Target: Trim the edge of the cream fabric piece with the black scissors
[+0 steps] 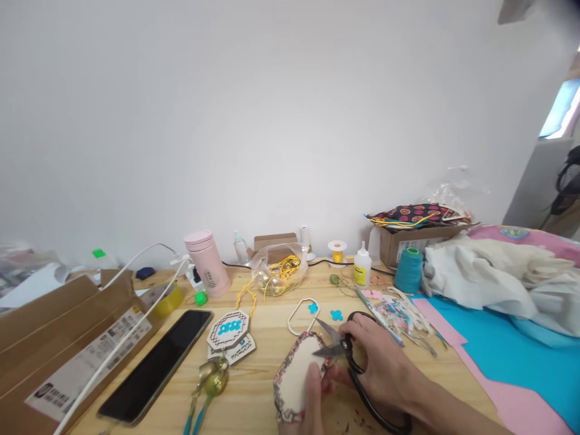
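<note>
My left hand (312, 393) is closed on an elongated cream panel (296, 371), its thumb lying across the face. Patterned floral fabric is folded over the panel's rim all round. In my right hand (378, 356) are black-handled scissors (347, 345), fingers wrapped about the handles. The blades are spread, and the lower one reaches over the panel's upper right edge. Just beyond lies a thin elongated octagonal frame (290, 314) with a blue flower cutout (313, 309) by it. Another blue cutout (336, 315) rests near the scissor tips. Small dark scraps are scattered below my right hand.
Left are a phone (156, 365), a cardboard box (104, 344), octagonal ornaments (229, 330) and a pink tumbler (207, 266). Behind stand a bag of gold bells (278, 269) and a glue bottle (362, 269). Right are teal thread (409, 270), blue sheets (512, 356) and white cloth (493, 281).
</note>
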A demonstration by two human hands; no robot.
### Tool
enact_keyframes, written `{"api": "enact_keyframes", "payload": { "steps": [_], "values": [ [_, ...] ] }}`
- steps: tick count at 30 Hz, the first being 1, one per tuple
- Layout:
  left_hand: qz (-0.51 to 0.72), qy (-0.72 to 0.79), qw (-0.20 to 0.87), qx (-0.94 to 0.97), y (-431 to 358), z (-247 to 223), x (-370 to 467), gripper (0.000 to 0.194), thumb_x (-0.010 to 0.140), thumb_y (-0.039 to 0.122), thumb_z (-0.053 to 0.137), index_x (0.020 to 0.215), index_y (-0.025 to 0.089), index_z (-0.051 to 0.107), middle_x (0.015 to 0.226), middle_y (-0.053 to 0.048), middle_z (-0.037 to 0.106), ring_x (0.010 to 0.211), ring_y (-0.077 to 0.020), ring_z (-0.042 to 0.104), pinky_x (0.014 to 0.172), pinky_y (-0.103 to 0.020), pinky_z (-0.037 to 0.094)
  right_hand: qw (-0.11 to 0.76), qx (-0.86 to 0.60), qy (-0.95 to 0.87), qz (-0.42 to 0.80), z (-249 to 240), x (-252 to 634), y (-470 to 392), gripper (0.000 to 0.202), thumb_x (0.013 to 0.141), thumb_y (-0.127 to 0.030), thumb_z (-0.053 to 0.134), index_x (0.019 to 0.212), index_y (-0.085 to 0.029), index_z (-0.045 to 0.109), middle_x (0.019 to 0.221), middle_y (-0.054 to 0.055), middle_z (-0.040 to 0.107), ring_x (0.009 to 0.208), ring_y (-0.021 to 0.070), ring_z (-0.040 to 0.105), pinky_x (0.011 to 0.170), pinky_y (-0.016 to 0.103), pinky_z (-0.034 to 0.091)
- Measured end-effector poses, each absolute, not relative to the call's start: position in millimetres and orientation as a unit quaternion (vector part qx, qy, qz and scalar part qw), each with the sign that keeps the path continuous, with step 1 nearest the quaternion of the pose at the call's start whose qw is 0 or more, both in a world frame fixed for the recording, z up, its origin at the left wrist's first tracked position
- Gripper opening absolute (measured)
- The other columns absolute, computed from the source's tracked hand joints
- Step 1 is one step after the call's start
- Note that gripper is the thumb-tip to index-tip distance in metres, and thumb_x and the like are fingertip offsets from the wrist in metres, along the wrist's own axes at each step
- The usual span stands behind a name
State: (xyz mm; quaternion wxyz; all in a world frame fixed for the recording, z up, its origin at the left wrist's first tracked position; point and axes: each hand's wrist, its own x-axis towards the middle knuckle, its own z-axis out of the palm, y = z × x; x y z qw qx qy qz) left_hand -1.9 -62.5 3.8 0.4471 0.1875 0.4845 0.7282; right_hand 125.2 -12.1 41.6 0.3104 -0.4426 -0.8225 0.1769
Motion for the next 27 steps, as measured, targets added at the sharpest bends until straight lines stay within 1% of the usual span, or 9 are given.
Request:
{"api": "enact_keyframes", "payload": {
  "steps": [3, 6, 12, 15, 18, 22, 25, 27],
  "values": [
    [0.747, 0.446, 0.464, 0.167, -57, -1, -2, 0.035, 0.060, 0.037, 0.072, 0.086, 0.016, 0.062, 0.075, -0.008, 0.071, 0.073, -0.0255, 0.068, 0.067, -0.034, 0.055, 0.306, -0.440, -0.823, 0.187, 39, 124, -12, 0.021, 0.064, -0.022, 0.062, 0.083, -0.021, 0.053, 0.083, 0.004, 0.052, 0.078, 0.0211, 0.049, 0.065, 0.030, 0.037],
    [0.749, 0.449, 0.459, 0.163, -52, -3, -4, 0.042, 0.058, 0.036, 0.073, 0.092, 0.016, 0.059, 0.082, -0.008, 0.071, 0.080, -0.0262, 0.067, 0.074, -0.037, 0.054, 0.304, -0.447, -0.818, 0.194, 37, 123, -10, 0.018, 0.065, -0.024, 0.061, 0.081, -0.021, 0.053, 0.081, 0.003, 0.053, 0.076, 0.0209, 0.050, 0.064, 0.030, 0.037],
    [0.736, 0.455, 0.472, 0.168, -52, 1, -4, 0.043, 0.058, 0.034, 0.074, 0.092, 0.013, 0.057, 0.081, -0.009, 0.071, 0.076, -0.0264, 0.067, 0.072, -0.035, 0.054, 0.304, -0.464, -0.808, 0.198, 33, 122, -9, 0.021, 0.065, -0.028, 0.063, 0.083, -0.021, 0.054, 0.082, 0.003, 0.054, 0.076, 0.0212, 0.051, 0.065, 0.031, 0.038],
    [0.740, 0.458, 0.462, 0.173, -53, 1, -5, 0.046, 0.059, 0.034, 0.073, 0.097, 0.015, 0.056, 0.083, -0.009, 0.071, 0.080, -0.0268, 0.066, 0.074, -0.035, 0.054, 0.304, -0.474, -0.804, 0.189, 34, 121, -9, 0.021, 0.067, -0.030, 0.062, 0.084, -0.021, 0.054, 0.082, 0.004, 0.054, 0.076, 0.0217, 0.051, 0.065, 0.032, 0.039],
    [0.735, 0.459, 0.465, 0.181, -52, -2, -6, 0.046, 0.060, 0.033, 0.072, 0.099, 0.015, 0.055, 0.084, -0.010, 0.070, 0.083, -0.0275, 0.066, 0.075, -0.036, 0.053, 0.298, -0.466, -0.814, 0.180, 36, 121, -8, 0.018, 0.067, -0.027, 0.060, 0.082, -0.021, 0.055, 0.081, 0.004, 0.054, 0.077, 0.0221, 0.051, 0.066, 0.032, 0.039],
    [0.727, 0.454, 0.479, 0.190, -52, -3, -6, 0.045, 0.061, 0.031, 0.072, 0.100, 0.015, 0.055, 0.082, -0.010, 0.071, 0.078, -0.0270, 0.067, 0.074, -0.036, 0.053, 0.302, -0.469, -0.812, 0.175, 36, 121, -9, 0.019, 0.065, -0.025, 0.061, 0.082, -0.021, 0.055, 0.081, 0.003, 0.054, 0.077, 0.0217, 0.051, 0.066, 0.031, 0.039],
    [0.732, 0.459, 0.466, 0.193, -54, -1, -6, 0.045, 0.061, 0.031, 0.072, 0.099, 0.014, 0.056, 0.084, -0.010, 0.071, 0.079, -0.0268, 0.067, 0.074, -0.034, 0.053, 0.302, -0.461, -0.816, 0.176, 35, 121, -9, 0.020, 0.064, -0.026, 0.062, 0.082, -0.020, 0.054, 0.081, 0.003, 0.054, 0.076, 0.0212, 0.051, 0.065, 0.031, 0.039],
    [0.726, 0.467, 0.465, 0.195, -57, 2, -5, 0.043, 0.061, 0.031, 0.072, 0.097, 0.013, 0.056, 0.083, -0.010, 0.071, 0.077, -0.0263, 0.067, 0.071, -0.032, 0.054, 0.300, -0.456, -0.819, 0.178, 34, 122, -8, 0.019, 0.066, -0.028, 0.061, 0.081, -0.020, 0.054, 0.080, 0.003, 0.054, 0.076, 0.0212, 0.051, 0.065, 0.031, 0.039]
  ]
}}
